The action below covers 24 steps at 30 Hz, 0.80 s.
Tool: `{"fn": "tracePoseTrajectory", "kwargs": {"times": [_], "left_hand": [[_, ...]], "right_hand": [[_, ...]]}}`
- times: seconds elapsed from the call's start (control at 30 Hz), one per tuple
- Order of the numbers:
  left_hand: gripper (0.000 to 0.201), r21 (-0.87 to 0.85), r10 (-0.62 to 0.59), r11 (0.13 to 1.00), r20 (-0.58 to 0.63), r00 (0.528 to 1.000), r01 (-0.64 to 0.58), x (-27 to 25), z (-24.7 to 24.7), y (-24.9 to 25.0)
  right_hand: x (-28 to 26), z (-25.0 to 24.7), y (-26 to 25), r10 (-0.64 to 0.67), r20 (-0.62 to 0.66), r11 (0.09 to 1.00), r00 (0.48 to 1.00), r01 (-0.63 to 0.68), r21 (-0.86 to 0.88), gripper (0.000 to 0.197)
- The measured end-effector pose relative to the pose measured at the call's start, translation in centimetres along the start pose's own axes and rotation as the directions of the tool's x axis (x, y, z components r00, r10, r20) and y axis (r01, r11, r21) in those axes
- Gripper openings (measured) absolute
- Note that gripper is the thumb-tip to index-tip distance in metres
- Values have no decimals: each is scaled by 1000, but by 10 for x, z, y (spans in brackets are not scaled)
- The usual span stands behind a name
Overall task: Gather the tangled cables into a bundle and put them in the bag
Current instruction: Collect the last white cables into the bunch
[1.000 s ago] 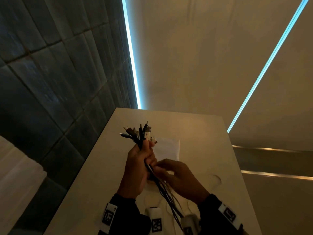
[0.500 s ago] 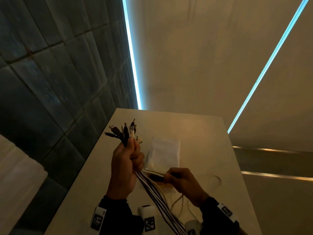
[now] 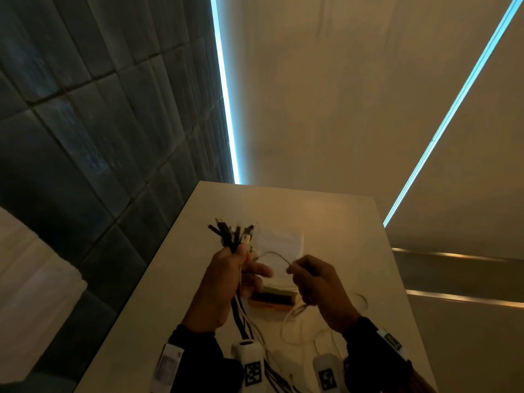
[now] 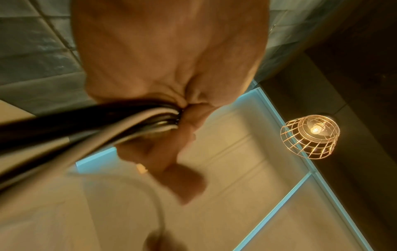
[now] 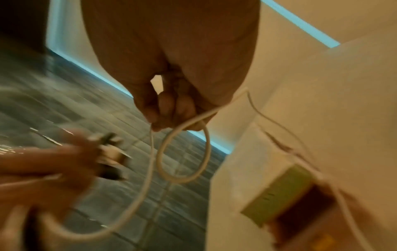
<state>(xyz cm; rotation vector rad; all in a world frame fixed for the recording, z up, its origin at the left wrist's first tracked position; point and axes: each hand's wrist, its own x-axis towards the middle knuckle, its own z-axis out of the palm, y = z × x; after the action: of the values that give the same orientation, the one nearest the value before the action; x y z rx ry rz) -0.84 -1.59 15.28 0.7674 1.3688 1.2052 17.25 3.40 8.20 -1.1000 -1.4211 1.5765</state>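
Observation:
My left hand [image 3: 226, 268] grips a bundle of black and white cables [image 3: 241, 316] above the table, with the plug ends [image 3: 232, 232] fanned out over its fist. The same bundle [image 4: 86, 122] runs out of the fist in the left wrist view. My right hand [image 3: 312, 282] pinches a thin white cable [image 3: 276, 255] that arcs over to the left hand; the right wrist view shows this white cable [image 5: 184, 152] looped under the fingers. A whitish bag [image 3: 280, 245] lies flat on the table behind both hands.
A small box with green and brown sides [image 3: 272, 299] lies on the pale table [image 3: 340, 222] between my hands. Loose white cable [image 3: 292, 330] trails on the table near me. A dark tiled wall [image 3: 99, 137] stands on the left. A caged lamp [image 4: 309, 135] hangs overhead.
My right hand has risen from low beside the bundle, drawing a thin white cable up toward the left hand. The left hand has shifted slightly right, with its fingers loosened.

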Motion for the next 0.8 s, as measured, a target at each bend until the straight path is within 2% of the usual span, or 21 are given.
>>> {"fn": "tracePoseTrajectory", "kwargs": {"times": [0.07, 0.17, 0.27, 0.33, 0.4, 0.57, 0.73, 0.8], "left_hand": [[33, -27, -35, 999, 44, 998, 36, -3, 8, 0], [35, -231, 24, 973, 159, 987, 13, -7, 16, 4], [28, -393, 146, 915, 118, 982, -89, -10, 20, 8], [28, -533, 206, 837, 99, 974, -123, -10, 19, 10], [27, -600, 247, 787, 87, 965, -147, -8, 16, 10], [23, -609, 284, 762, 7, 959, -221, -5, 9, 7], [27, -639, 291, 723, -62, 955, -263, 0, -12, 10], [29, -641, 290, 717, -82, 954, -273, 0, -17, 10]], "right_hand": [[-7, 10, -31, -84, 132, 993, 988, 72, 92, 17], [-16, 19, -51, -114, 248, 989, 962, 87, 116, 12], [-19, 20, -51, -121, 304, 991, 945, 98, 89, 12], [-19, 17, -46, -97, 285, 994, 953, 80, 72, 21], [-18, 11, -42, -94, 244, 996, 965, 92, 22, 29], [-10, -1, -21, -87, 233, 987, 969, 115, -111, 23], [-4, -28, 32, -69, 146, 904, 987, 124, -409, 34], [-6, -35, 52, -44, 113, 918, 993, 85, -387, 36]]}}
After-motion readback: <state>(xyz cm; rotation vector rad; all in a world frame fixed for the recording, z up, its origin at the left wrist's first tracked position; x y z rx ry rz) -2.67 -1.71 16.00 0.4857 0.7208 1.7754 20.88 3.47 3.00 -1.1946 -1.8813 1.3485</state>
